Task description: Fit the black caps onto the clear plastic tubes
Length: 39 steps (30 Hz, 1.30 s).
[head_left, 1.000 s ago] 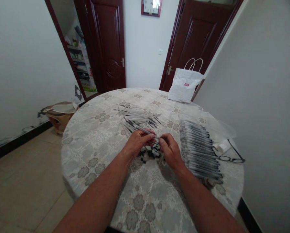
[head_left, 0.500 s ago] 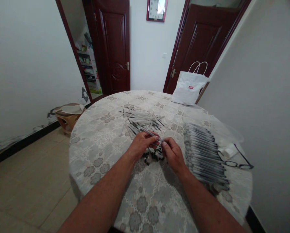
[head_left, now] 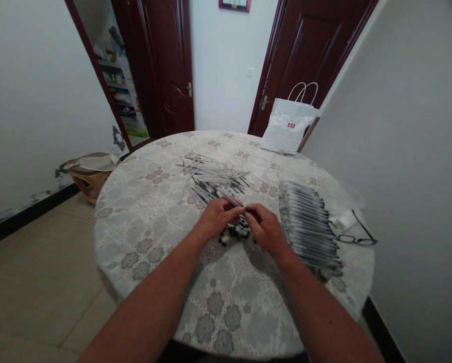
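Pinching a slim rod (head_left: 231, 199) with left hand (head_left: 218, 219) and, seemingly at its end, right hand (head_left: 265, 228), we judge the neat row (head_left: 312, 227) done, loose rods (head_left: 215, 174) and small dark pieces (head_left: 239, 231) left.

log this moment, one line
left hand: holds pen-like stick; right hand: at its near end; beyond: loose sticks; nearby: black pieces; right: stick row
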Each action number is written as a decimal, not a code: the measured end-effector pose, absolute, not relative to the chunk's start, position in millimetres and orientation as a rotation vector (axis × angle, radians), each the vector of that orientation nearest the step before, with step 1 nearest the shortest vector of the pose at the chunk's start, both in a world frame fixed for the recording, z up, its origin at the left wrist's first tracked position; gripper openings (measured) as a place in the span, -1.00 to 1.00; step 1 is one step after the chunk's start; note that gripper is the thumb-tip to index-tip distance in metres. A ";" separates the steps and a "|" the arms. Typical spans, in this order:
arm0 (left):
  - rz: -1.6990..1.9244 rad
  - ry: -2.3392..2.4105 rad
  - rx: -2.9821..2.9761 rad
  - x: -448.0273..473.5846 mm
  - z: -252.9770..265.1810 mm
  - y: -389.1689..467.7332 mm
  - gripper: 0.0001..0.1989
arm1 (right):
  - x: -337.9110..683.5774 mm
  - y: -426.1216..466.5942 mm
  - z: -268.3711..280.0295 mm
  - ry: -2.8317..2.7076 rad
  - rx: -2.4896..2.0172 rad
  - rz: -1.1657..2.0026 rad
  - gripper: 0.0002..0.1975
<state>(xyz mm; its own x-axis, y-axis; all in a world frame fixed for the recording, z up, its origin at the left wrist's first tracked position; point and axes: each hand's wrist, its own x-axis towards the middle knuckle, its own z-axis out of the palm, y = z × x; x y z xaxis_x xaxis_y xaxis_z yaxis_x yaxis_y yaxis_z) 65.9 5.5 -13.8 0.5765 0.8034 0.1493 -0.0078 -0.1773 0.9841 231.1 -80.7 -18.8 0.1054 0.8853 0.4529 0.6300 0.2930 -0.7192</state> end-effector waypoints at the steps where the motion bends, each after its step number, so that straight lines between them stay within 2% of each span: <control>1: 0.837 0.687 1.675 65.4 -15.3 5.9 -0.71 | 233.5 -80.6 -17.4 -1.625 -1.447 0.269 -0.77; 6: 0.785 0.600 2.201 61.7 -22.5 4.5 -0.79 | 245.9 -76.8 -18.5 -1.406 -1.567 -0.005 -0.75; 13: 0.469 0.537 2.670 69.3 -30.8 -4.7 -0.76 | 247.6 -76.6 -20.1 -1.393 -1.576 -0.007 -0.76; 17: 0.467 0.576 2.688 71.8 -34.9 -4.6 -0.79 | 246.1 -77.9 -19.1 -1.395 -1.563 -0.005 -0.76; 22: 0.833 0.663 2.303 68.9 -30.5 3.0 -0.76 | 245.6 -79.5 -18.0 -1.347 -1.551 0.022 -0.77; 26: 1.102 0.751 1.491 63.3 -16.5 15.2 -0.74 | 239.2 -83.3 -16.2 -1.415 -1.512 0.102 -0.80; 30: 1.276 0.634 0.840 51.7 -8.4 28.8 -0.70 | 229.5 -86.7 -17.8 -1.550 -1.456 0.129 -0.80; 39: 1.330 0.582 0.716 45.1 -4.8 31.9 -0.69 | 219.1 -85.6 -23.2 -1.647 -1.446 0.125 -0.78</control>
